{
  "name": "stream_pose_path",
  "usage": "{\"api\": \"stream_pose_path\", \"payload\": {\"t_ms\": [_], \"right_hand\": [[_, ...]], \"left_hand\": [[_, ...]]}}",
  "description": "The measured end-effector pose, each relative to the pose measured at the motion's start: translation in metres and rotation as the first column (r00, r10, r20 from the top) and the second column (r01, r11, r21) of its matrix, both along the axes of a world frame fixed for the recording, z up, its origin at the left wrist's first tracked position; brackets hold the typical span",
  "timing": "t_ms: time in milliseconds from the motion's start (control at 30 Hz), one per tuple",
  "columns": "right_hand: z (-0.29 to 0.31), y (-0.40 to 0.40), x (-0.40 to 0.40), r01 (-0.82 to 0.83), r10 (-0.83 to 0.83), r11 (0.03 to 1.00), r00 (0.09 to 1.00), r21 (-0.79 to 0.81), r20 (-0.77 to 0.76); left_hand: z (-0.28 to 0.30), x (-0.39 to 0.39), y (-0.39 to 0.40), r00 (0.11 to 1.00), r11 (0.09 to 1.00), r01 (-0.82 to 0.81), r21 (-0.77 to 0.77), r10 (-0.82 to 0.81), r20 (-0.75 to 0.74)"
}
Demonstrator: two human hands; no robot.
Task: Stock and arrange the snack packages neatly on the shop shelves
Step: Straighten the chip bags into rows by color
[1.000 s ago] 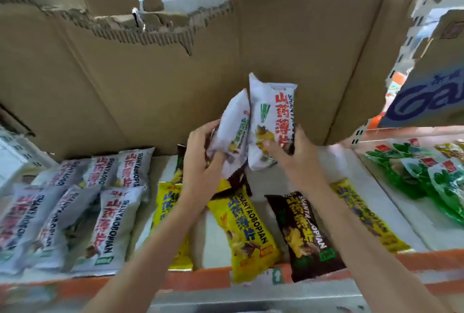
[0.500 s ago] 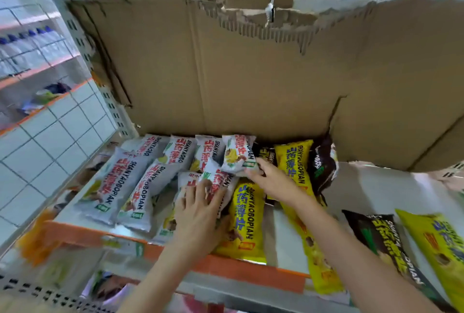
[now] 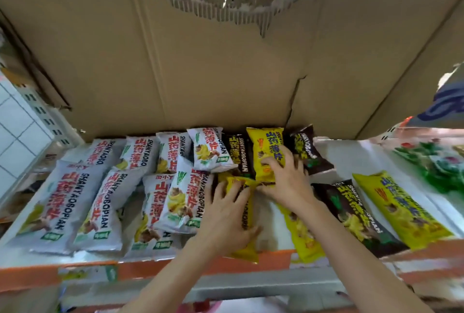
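Right now the yellow bag I care about stands at the back of the shelf, with its long side running from front to back, away from me. It sits between a black bag on its left and a dark bag on its right, and it touches both. My right hand is the nearer one. It lies on the bag's front end, with its fingers bent over the front edge, so I think it has hold of the bag. My left hand is a little nearer to me and to the left. It rests flat, fingers spread, on a second yellow bag that lies in front of the first one. That hand presses and grips nothing. To the left of both hands, white bags lie in two rows. Behind all the bags stands a torn cardboard wall. I think the next push goes straight back, along the bag's long side.
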State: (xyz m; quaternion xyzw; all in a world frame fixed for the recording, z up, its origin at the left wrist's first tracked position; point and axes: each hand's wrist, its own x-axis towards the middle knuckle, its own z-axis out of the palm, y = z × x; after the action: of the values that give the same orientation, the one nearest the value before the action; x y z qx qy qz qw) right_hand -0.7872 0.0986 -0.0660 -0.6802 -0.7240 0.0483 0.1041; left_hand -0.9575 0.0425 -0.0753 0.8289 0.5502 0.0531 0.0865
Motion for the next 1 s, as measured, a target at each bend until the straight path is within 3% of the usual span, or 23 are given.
{"api": "stream_pose_path", "payload": {"t_ms": [100, 167, 233, 300, 400, 600, 700, 767, 867, 1000], "right_hand": [[0.01, 0.006, 0.008, -0.022, 0.025, 0.999, 0.994, 0.027, -0.107], [0.023, 0.008, 0.017, 0.004, 0.033, 0.994, 0.939, 0.107, -0.342], [0.038, 0.008, 0.034, 0.034, 0.082, 0.977, 0.849, 0.21, -0.522], [0.051, 0.005, 0.055, 0.068, 0.132, 0.943, 0.821, 0.325, -0.556], [0.06, 0.002, 0.1, 0.099, 0.141, 0.903, 0.851, 0.418, -0.507], [0.046, 0.008, 0.196, 0.26, -0.127, 0.919, 0.906, 0.296, -0.404], [0.04, 0.013, 0.24, 0.101, -0.105, 0.994, 0.97, -0.029, -0.218], [0.034, 0.007, 0.259, 0.074, -0.106, 0.983, 0.975, -0.168, -0.194], [0.03, -0.011, 0.265, 0.116, -0.099, 0.993, 0.917, 0.022, -0.387], [0.033, -0.033, 0.244, 0.024, 0.064, 0.982, 0.89, 0.186, -0.452]], "left_hand": [[0.004, 0.014, -0.006, 0.999, 0.989, 0.042, -0.142, -0.041, 0.009], [0.012, 0.017, -0.008, 0.983, 0.996, 0.021, -0.081, -0.005, 0.186], [0.025, 0.02, -0.01, 0.9, 1.0, -0.003, -0.021, 0.012, 0.436], [0.042, 0.03, -0.009, 0.799, 0.999, -0.034, 0.03, 0.009, 0.601], [0.066, 0.059, 0.001, 0.696, 0.996, -0.079, 0.051, 0.018, 0.718], [0.069, 0.149, 0.04, 0.667, 0.999, -0.012, -0.046, 0.043, 0.744], [0.065, 0.2, 0.059, 0.669, 0.999, 0.014, -0.033, 0.015, 0.743], [0.06, 0.227, 0.07, 0.704, 1.0, 0.014, -0.016, 0.001, 0.71], [0.052, 0.246, 0.079, 0.73, 1.0, -0.006, -0.002, 0.006, 0.683], [0.035, 0.23, 0.061, 0.801, 0.996, -0.084, 0.035, 0.046, 0.597]]}}
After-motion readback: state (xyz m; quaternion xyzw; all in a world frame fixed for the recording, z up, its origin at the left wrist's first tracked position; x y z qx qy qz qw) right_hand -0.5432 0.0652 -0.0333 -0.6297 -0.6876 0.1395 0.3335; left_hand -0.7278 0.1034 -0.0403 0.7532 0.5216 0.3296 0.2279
